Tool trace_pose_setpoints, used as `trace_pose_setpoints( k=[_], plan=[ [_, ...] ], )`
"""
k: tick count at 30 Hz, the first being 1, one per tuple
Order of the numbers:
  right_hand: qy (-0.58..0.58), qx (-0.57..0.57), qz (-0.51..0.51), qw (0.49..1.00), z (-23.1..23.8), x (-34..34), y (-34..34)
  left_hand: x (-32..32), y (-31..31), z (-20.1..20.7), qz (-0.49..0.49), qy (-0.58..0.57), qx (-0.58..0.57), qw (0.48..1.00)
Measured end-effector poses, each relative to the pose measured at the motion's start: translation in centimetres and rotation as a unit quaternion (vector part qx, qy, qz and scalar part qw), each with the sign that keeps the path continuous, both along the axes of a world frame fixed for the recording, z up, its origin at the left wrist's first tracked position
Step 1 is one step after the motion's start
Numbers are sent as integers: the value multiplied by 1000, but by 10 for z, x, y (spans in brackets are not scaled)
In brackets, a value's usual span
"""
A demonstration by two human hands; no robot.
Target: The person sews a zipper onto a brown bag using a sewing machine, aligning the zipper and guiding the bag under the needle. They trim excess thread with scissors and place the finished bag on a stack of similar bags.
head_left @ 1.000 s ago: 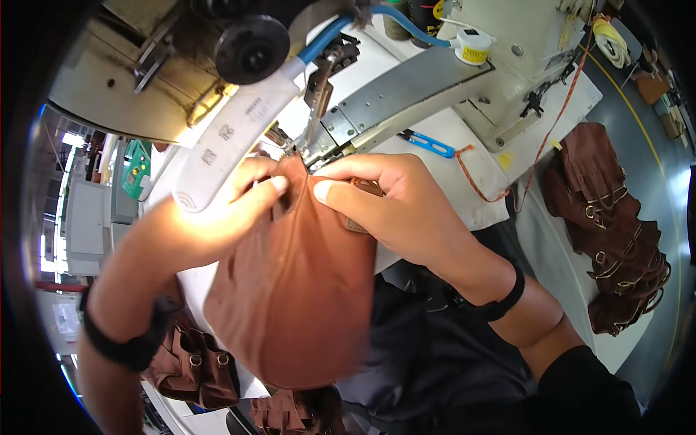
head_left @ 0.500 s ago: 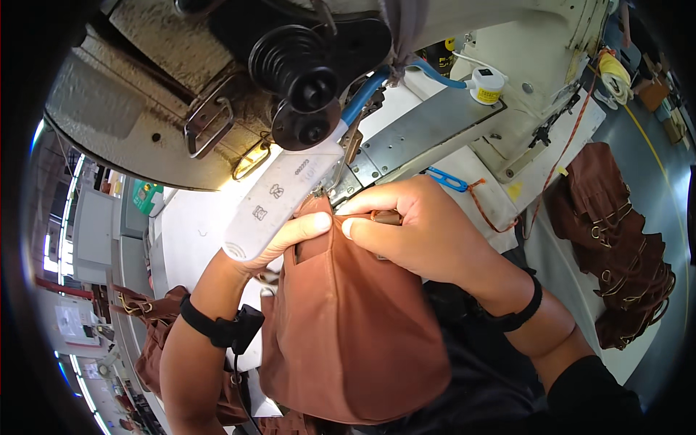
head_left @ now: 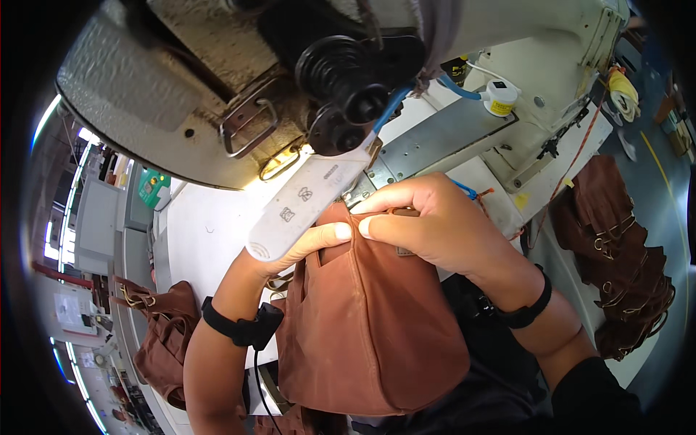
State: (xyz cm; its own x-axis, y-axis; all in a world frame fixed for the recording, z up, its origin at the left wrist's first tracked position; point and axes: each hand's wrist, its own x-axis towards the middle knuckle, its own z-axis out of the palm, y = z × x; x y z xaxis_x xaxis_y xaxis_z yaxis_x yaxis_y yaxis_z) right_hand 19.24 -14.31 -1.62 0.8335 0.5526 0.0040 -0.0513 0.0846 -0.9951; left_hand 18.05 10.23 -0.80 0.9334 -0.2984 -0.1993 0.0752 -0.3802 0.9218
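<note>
A brown bag (head_left: 370,333) hangs below my hands, its seam running down toward me. My left hand (head_left: 308,245) pinches the bag's upper edge, thumb on the near side, its other fingers hidden behind the bag and a white lamp (head_left: 301,206). Right beside it, my right hand (head_left: 431,228) grips the same edge between thumb and forefinger. The two thumb tips almost meet at the seam. Just beyond the fingertips is the metal work arm (head_left: 435,141) of a sewing machine (head_left: 170,80). The needle area is mostly hidden by the lamp and the machine's dark round parts.
Brown bags with metal rings (head_left: 616,268) are piled at the right; another brown bag (head_left: 170,333) stands at the left. A blue tool (head_left: 464,188) on an orange cord lies partly behind my right hand. A white table (head_left: 203,239) extends to the left.
The whole view has shifted, so machine, bag and hands all appear farther right. Both hands keep their hold at the bag's upper edge. The blue tool is now more covered by my right hand.
</note>
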Motion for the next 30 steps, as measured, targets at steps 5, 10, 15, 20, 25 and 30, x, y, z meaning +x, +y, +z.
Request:
trace_pose_setpoints(
  k=[5,10,15,20,25,30],
  plan=[
    [17,-3,4,1000,5,1,0,5,-4,3,-29,-36,2,999],
    [-30,-7,-19,999,2,4,3,7,-4,12,-21,-19,30,999],
    [-148,-4,-89,985,-9,3,9,8,-10,21,-34,-41,25,998],
    [-354,-209,-241,879,15,-10,6,6,-8,26,-21,-20,46,999],
    [-459,-187,-287,820,3,6,6,7,-14,23,-37,-92,12,995],
    [-413,-150,-234,867,3,15,6,12,-3,17,-60,-147,39,987]
  ],
)
